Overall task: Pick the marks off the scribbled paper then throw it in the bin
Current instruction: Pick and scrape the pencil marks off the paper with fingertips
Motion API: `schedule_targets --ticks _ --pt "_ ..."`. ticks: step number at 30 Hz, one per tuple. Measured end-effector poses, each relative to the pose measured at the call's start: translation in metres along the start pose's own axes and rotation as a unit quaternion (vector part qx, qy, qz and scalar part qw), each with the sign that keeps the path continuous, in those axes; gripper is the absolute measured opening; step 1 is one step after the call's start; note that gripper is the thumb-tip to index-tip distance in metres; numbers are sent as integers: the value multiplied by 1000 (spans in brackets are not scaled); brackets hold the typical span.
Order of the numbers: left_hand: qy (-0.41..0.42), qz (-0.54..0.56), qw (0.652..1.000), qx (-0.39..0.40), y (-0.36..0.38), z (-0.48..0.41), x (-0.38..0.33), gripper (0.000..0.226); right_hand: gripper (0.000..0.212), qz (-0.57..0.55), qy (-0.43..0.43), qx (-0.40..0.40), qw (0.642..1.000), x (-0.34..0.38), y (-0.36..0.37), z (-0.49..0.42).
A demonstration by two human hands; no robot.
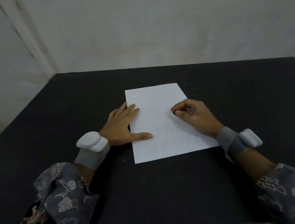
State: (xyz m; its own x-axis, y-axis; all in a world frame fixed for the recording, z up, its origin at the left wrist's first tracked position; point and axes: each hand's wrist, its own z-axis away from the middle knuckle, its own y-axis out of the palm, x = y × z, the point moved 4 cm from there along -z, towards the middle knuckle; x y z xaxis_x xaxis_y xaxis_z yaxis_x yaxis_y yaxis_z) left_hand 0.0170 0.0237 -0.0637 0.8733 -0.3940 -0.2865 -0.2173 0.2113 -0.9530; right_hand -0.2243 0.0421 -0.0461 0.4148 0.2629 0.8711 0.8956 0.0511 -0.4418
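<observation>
Hands (122, 124) flat and pinching (192, 115) on paper (159, 101)

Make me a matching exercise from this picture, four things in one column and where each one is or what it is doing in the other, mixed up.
1. left hand
2. right hand
3. paper
4. eraser

A. pinched between fingertips
B. lying flat on the dark table
C. pressing flat on the sheet's edge
D. holding a small dark thing over the sheet

Pairs: 1-C, 2-D, 3-B, 4-A
</observation>
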Motion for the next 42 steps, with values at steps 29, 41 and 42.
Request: schedule_targets --ticks 29,41,42 --pt "67 -9 995 72 8 7 -30 135 13 135 -10 61 989 40 47 17" --pt "75 -12 995 69 9 5 -30 136 16 297 -110 114 942 66 70 4" --pt "74 -12 995 67 9 4 -29 136 16 302 -105 103 942 66 68 1"
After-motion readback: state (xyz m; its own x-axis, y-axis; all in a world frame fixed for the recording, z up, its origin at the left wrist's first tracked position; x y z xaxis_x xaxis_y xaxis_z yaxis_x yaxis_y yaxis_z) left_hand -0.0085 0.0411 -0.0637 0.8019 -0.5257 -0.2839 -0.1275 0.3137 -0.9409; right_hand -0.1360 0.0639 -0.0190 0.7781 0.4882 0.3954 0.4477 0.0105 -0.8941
